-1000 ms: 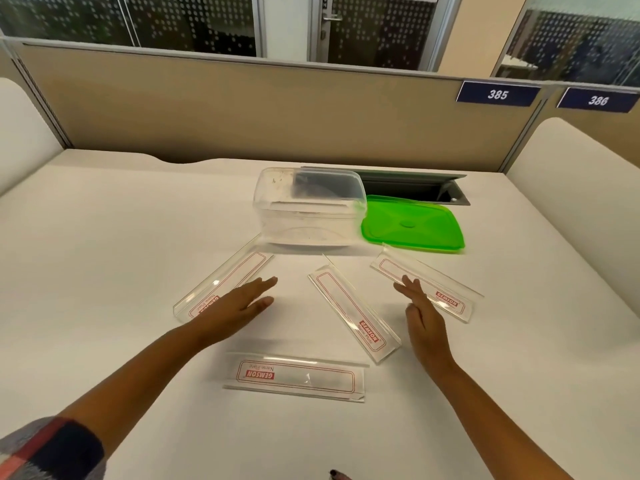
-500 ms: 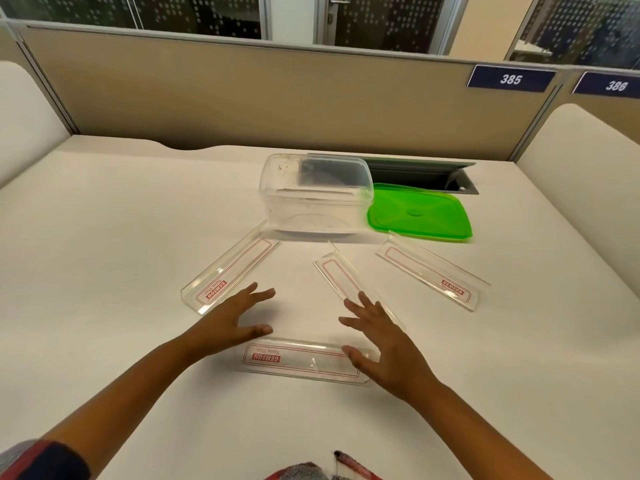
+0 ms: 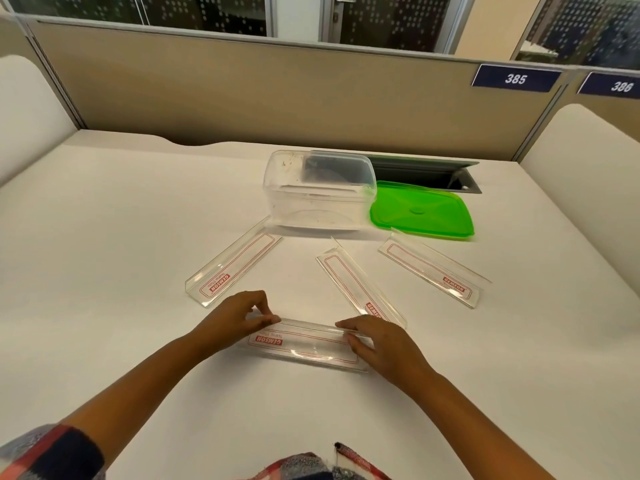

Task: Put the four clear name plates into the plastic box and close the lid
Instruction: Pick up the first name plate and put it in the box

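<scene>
Several clear name plates with red print lie on the white desk. The nearest name plate [image 3: 304, 344] lies crosswise in front of me; my left hand [image 3: 235, 315] pinches its left end and my right hand [image 3: 379, 344] grips its right end. Three more plates lie beyond it: a left one [image 3: 235, 266], a middle one [image 3: 356, 284] and a right one [image 3: 433, 268]. The clear plastic box [image 3: 318, 194] stands open behind them. Its green lid [image 3: 420, 211] lies flat on the desk, right of the box.
A dark cable slot [image 3: 426, 174] is sunk into the desk behind the box and lid. A beige partition [image 3: 277, 95] with number tags 385 and 386 closes off the back. White side panels stand at the left and right.
Both hands have come together from the outer plates onto the nearest plate and closed on its two ends. The camera has tilted slightly down.
</scene>
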Demonstrator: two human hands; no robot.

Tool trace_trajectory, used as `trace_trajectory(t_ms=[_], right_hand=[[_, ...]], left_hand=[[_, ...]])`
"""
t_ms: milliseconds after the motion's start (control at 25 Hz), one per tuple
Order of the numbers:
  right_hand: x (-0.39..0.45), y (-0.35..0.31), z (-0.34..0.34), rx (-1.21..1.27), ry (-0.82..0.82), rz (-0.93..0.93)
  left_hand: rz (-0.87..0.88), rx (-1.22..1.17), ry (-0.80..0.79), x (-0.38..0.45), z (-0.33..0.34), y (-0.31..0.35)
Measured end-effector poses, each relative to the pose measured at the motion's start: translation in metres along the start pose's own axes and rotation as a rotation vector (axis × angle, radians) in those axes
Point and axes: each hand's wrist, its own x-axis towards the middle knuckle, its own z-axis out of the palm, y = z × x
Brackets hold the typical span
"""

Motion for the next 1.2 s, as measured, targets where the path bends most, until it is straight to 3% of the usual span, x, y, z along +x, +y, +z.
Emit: trace_trajectory(t_ms=[480, 720, 880, 1000, 1200], right_hand=[[0.003, 0.003, -0.008, 0.092, -0.044, 0.153], [0.002, -0.001, -0.016, 0.027, 0.111, 0.276], [0.007, -0.002, -0.015, -0.006, 0.045, 0.382], [0.01, -0.005, -0.012, 0.117, 0.074, 0.425], [0.016, -0.012, -0.016, 0.252, 0.099, 0.434]], left_hand=[[0.025, -0.024, 0.095, -0.009, 0.001, -0.001], [-0.069, 0.162, 0.22, -0.009, -0.007, -0.002], [0.215, 0.422, 0.239, -0.016, -0.005, 0.013], [0.438, 0.554, 0.131, -0.013, 0.01, 0.035], [0.492, 0.724, -0.051, 0.008, 0.041, 0.069]])
